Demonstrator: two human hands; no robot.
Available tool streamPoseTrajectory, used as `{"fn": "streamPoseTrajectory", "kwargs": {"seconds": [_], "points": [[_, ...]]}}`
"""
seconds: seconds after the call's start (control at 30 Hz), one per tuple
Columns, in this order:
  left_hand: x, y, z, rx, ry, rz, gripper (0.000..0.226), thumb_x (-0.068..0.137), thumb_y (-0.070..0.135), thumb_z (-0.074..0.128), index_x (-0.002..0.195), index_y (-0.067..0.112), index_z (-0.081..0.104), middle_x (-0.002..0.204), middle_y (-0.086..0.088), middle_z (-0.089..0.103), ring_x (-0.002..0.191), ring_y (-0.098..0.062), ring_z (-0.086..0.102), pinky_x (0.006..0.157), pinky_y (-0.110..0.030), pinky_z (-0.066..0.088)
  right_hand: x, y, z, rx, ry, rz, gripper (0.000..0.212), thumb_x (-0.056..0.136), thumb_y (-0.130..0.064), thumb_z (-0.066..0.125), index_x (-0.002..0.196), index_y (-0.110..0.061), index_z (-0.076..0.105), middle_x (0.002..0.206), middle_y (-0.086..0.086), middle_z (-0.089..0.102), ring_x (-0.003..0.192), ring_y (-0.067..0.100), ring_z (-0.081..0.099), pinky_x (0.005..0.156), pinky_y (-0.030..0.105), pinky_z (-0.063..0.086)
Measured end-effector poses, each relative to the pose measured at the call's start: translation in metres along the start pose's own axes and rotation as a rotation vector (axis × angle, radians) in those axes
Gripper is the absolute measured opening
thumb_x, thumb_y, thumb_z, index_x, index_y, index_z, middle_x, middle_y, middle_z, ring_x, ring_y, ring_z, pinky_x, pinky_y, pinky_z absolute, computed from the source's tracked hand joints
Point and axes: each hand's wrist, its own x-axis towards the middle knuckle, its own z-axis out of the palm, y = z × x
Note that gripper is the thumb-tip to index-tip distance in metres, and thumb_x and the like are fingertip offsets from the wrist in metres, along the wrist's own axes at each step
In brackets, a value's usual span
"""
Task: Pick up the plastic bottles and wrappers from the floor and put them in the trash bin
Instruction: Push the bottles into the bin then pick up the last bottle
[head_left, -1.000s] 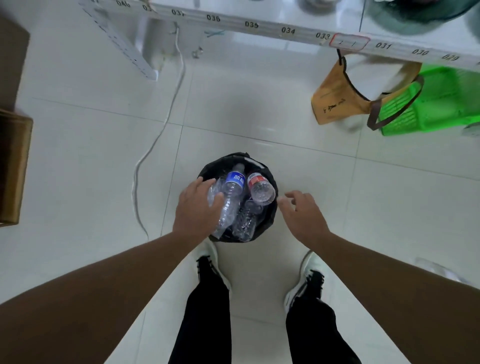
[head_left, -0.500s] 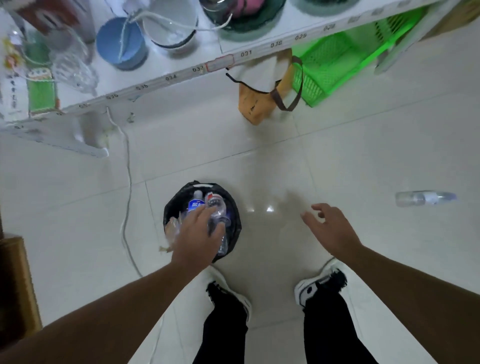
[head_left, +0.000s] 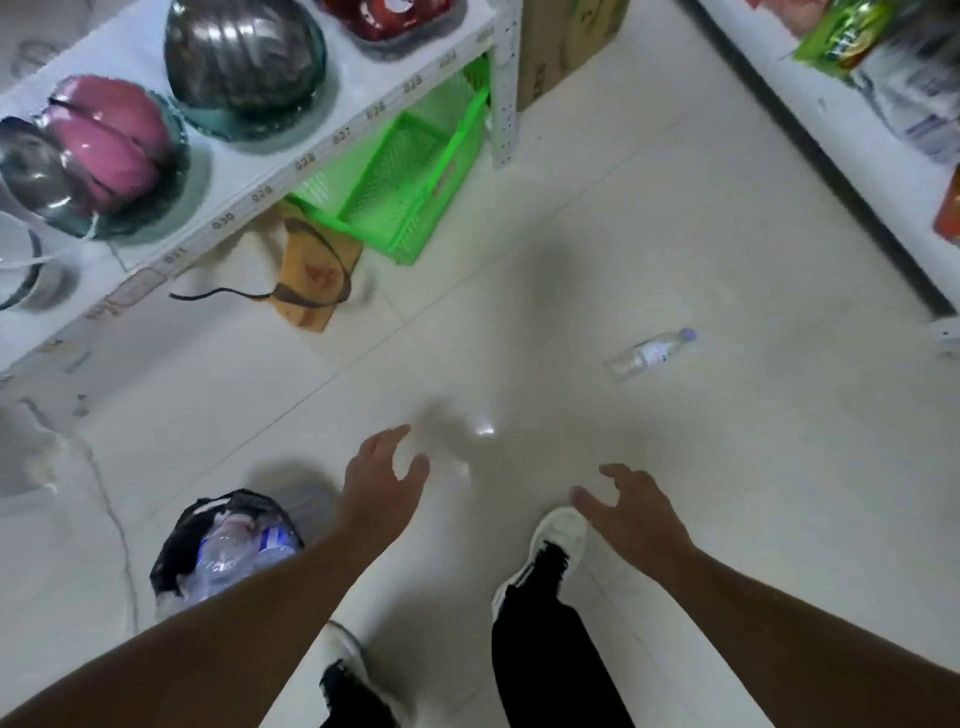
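A clear plastic bottle (head_left: 651, 354) with a pale cap lies on its side on the white tile floor, to the right and well beyond both hands. The black-lined trash bin (head_left: 176, 545) stands at the lower left, holding several clear bottles (head_left: 228, 551), partly hidden behind my left forearm. My left hand (head_left: 382, 486) hovers to the right of the bin, fingers spread, holding nothing. Above my right shoe, my right hand (head_left: 631, 512) is also open and holds nothing.
A white shelf (head_left: 322, 143) with bowls runs along the left, with a green basket (head_left: 410, 192) and an orange bag (head_left: 314, 275) under it. Another shelf (head_left: 831, 130) lines the right side. A white cable (head_left: 111, 514) trails past the bin. My feet stand below.
My view has swung right, away from the bin. My left hand has lifted off the bottles in the bin and moved right. The bottle on the floor has come into clearer view.
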Motion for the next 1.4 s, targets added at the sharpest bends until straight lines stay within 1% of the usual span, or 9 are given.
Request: {"fn": "streamPoseTrajectory", "kwargs": {"seconds": [0.13,0.27,0.37,0.5,0.6,0.87,1.17,1.3,1.4], "points": [[0.019,0.082,0.035,0.055,-0.101,0.084,0.057,0.097,0.047,0.062,0.151,0.034,0.055,0.154,0.003,0.053,0.141,-0.026,0.051,0.116,-0.045,0.041,0.01,0.033,-0.053,0.132,0.065,0.049,0.087,0.08,-0.08,0.062,0.15,-0.03,0.052,0.146,0.008,0.053,0.135,0.026,0.056,0.105,0.041,0.047],[0.031,0.152,0.069,0.078,-0.205,0.188,0.062,0.093,0.054,0.06,0.152,0.035,0.053,0.156,0.005,0.051,0.14,-0.022,0.051,0.112,-0.041,0.045,0.02,0.057,-0.094,0.205,0.143,0.08,0.084,0.082,-0.076,0.068,0.149,-0.029,0.053,0.145,0.009,0.054,0.137,0.027,0.055,0.11,0.047,0.048],[0.04,0.195,0.089,0.079,-0.284,0.228,0.071,0.086,0.059,0.061,0.153,0.037,0.051,0.157,0.007,0.049,0.141,-0.02,0.05,0.112,-0.04,0.045,0.026,0.072,-0.115,0.272,0.183,0.146,0.084,0.082,-0.071,0.074,0.149,-0.027,0.053,0.144,0.009,0.056,0.134,0.027,0.058,0.108,0.043,0.048],[0.055,0.234,0.104,0.127,-0.399,0.254,0.081,0.085,0.053,0.073,0.159,0.036,0.044,0.159,0.007,0.044,0.142,-0.019,0.048,0.116,-0.042,0.044,0.029,0.079,-0.133,0.363,0.243,0.229,0.081,0.082,-0.07,0.076,0.147,-0.025,0.056,0.14,0.008,0.059,0.129,0.023,0.059,0.099,0.035,0.045],[0.061,0.254,0.1,0.188,-0.5,0.249,0.093,0.079,0.061,0.072,0.162,0.038,0.038,0.162,0.008,0.039,0.147,-0.019,0.043,0.118,-0.044,0.042,0.031,0.073,-0.151,0.43,0.29,0.293,0.08,0.082,-0.069,0.077,0.145,-0.024,0.059,0.138,0.011,0.062,0.126,0.024,0.06,0.096,0.034,0.043],[0.117,0.304,0.094,0.25,-0.487,0.252,0.099,0.073,0.065,0.075,0.161,0.041,0.036,0.161,0.008,0.04,0.143,-0.021,0.047,0.113,-0.047,0.048,0.085,0.038,-0.209,0.474,0.279,0.323,0.078,0.083,-0.062,0.081,0.148,-0.026,0.056,0.143,0.012,0.058,0.131,0.026,0.058,0.105,0.038,0.044],[0.164,0.326,0.176,0.273,-0.463,0.177,0.099,0.078,0.061,0.081,0.162,0.039,0.034,0.162,0.003,0.04,0.147,-0.026,0.043,0.114,-0.051,0.046,0.205,0.032,-0.249,0.187,0.105,0.185,0.082,0.079,-0.054,0.081,0.152,-0.032,0.05,0.146,0.006,0.053,0.131,0.025,0.059,0.106,0.039,0.046],[0.187,0.327,0.251,0.252,-0.417,0.148,0.098,0.076,0.059,0.081,0.16,0.039,0.035,0.16,0.004,0.043,0.142,-0.027,0.049,0.11,-0.049,0.049,0.281,0.061,-0.256,-0.048,0.016,0.059,0.089,0.075,-0.051,0.084,0.154,-0.03,0.047,0.142,0.011,0.053,0.129,0.031,0.058,0.105,0.04,0.048],[0.213,0.301,0.327,0.271,-0.383,0.137,0.097,0.076,0.054,0.082,0.159,0.039,0.036,0.158,0.005,0.044,0.139,-0.028,0.048,0.107,-0.048,0.05,0.351,0.093,-0.24,-0.306,-0.027,-0.07,0.095,0.072,-0.048,0.085,0.157,-0.035,0.043,0.15,0.007,0.046,0.132,0.033,0.052,0.103,0.042,0.051]]}}
